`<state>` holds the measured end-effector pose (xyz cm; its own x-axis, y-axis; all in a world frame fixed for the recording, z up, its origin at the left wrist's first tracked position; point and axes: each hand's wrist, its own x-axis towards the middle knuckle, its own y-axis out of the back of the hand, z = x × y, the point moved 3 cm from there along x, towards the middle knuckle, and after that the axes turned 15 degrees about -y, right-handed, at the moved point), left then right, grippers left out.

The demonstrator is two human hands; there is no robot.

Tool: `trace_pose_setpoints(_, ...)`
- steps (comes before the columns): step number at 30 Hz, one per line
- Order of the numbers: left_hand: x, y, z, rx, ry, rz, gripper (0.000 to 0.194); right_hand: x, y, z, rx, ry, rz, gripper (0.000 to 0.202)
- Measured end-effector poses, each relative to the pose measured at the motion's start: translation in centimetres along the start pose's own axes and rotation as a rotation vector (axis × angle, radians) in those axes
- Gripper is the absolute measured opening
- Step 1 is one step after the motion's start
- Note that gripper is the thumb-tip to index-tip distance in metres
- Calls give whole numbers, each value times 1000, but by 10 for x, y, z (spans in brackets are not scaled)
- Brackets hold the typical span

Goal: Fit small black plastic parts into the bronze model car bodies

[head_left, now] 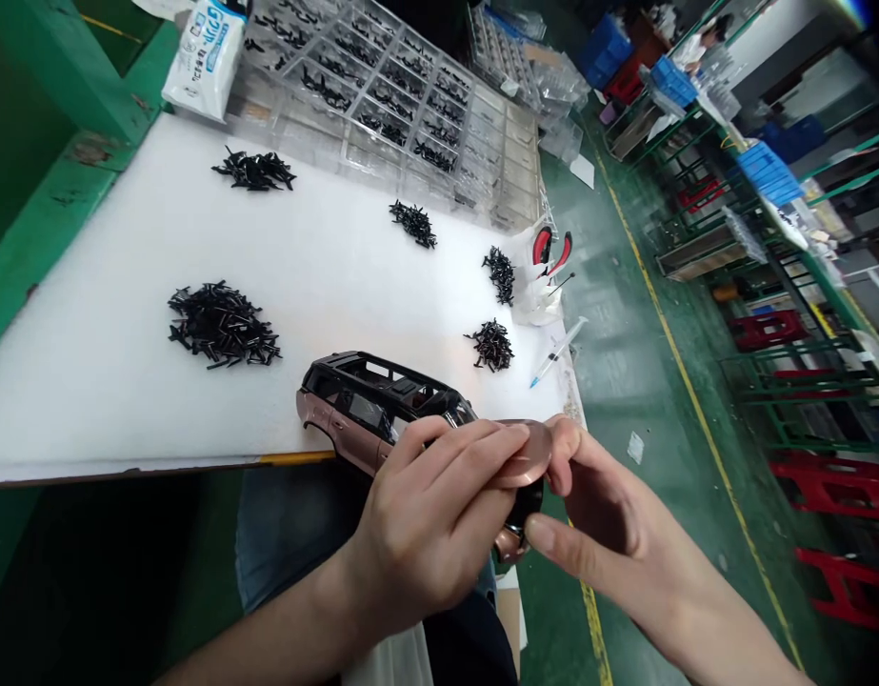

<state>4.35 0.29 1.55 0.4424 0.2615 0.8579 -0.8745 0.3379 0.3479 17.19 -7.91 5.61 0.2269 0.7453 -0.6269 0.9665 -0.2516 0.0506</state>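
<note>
Tabletop (331, 272) brt; btm-L v. dark; flare top-R.

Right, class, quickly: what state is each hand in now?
Left hand: closed over the front part of the model car, holding it.
Right hand: curled at the car's front end; whether it grips cannot be told.

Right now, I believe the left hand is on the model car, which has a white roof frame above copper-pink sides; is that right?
Not quite: the head view shows the roof frame is black; the left hand is on the model car.
</note>
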Motion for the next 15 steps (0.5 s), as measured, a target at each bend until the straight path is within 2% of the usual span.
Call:
trace_pose_setpoints(3,1,14,-1,-87,119,55,16,0,6,18,16,203,193,26)
trace_pose_setpoints(5,4,25,-3,-136,221,141,18,5,4,35,172,157,214,24)
trace_pose_setpoints(7,8,34,-4,-146,230,145,14,12,-9,47,349,-4,110,29)
trace_pose_setpoints(8,9,38,-3,-129,204,107,13,14,-19,49,392,-53,31,35)
trace_pose_setpoints(11,1,55,6,5,140,-46,16,15,-42,37,401,-5,-151,35)
trace_pose_setpoints(12,-7,63,11,57,156,-56,16,14,-47,33,392,10,-204,33)
trace_pose_setpoints(14,-28,82,24,112,288,28,14,13,-52,32,382,-33,-277,34)
trace_pose_setpoints(15,-40,91,31,94,393,157,12,12,-53,35,373,-82,-310,35)
